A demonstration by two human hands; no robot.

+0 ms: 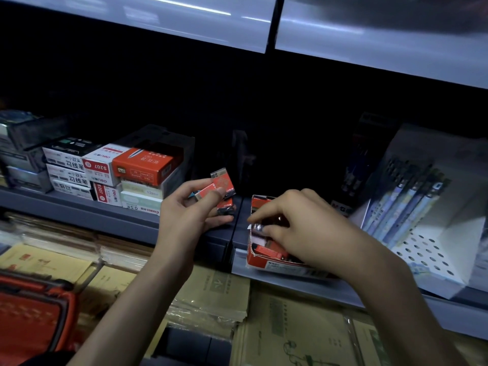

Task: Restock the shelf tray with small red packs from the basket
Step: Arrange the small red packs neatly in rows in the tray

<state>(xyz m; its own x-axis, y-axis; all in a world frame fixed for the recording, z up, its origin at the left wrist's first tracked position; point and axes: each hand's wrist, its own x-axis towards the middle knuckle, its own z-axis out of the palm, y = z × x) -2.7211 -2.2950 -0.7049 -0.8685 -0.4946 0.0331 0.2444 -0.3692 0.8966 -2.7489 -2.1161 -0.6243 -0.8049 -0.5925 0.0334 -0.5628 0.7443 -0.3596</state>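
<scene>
My left hand [188, 207] holds a small bunch of red packs [221, 187] above the shelf edge, thumb pressed on the front one. To its right a red and white cardboard tray [260, 261] sits on the shelf, with several red packs [266, 250] lying inside. My right hand [295, 223] reaches down into that tray, fingertips pinched on a small dark and silver item; what it is stays unclear. The red basket [31, 310] is at the lower left, its contents hidden.
Stacked red and white stationery boxes [105, 175] stand left of my hands. A white display stand of pens [412, 202] fills the right side. Brown paper pads [211, 299] lie on the lower shelf. An upper shelf [264, 27] overhangs.
</scene>
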